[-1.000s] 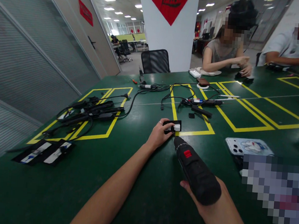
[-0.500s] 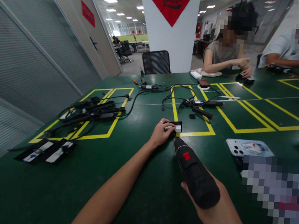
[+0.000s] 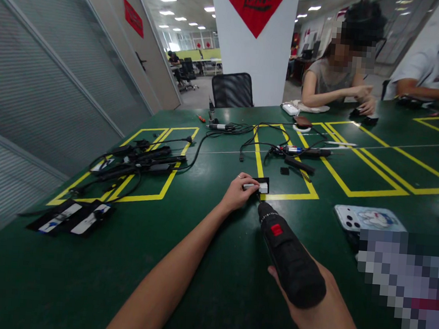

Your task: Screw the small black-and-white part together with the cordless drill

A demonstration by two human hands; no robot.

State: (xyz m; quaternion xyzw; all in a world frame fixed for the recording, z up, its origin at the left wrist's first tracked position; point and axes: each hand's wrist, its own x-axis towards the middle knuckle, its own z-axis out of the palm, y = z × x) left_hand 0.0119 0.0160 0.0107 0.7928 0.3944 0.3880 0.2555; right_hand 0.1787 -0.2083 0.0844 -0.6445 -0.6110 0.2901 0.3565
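My right hand (image 3: pixel 308 293) is wrapped round a black cordless drill (image 3: pixel 291 261) with a red switch on top. The drill points away from me, and its thin bit ends beside the fingers of my left hand (image 3: pixel 240 189). Those fingers are closed on a small white piece (image 3: pixel 264 187), which lies over a flat black piece (image 3: pixel 267 180) on the table. The exact spot where the bit meets the piece is too small to make out.
Black cables and adapters (image 3: pixel 144 158) lie in a heap on the left of the green table (image 3: pixel 196 264). Two black-and-white flat pieces (image 3: pixel 89 219) are nearer. A pen-like tool (image 3: pixel 304 151) with a cable lies beyond my hands. A phone (image 3: pixel 369 218) is at right. People sit across the table.
The whole view has shifted slightly, so things appear a little to the right. Both hands, the drill and the white piece keep the same positions relative to each other.
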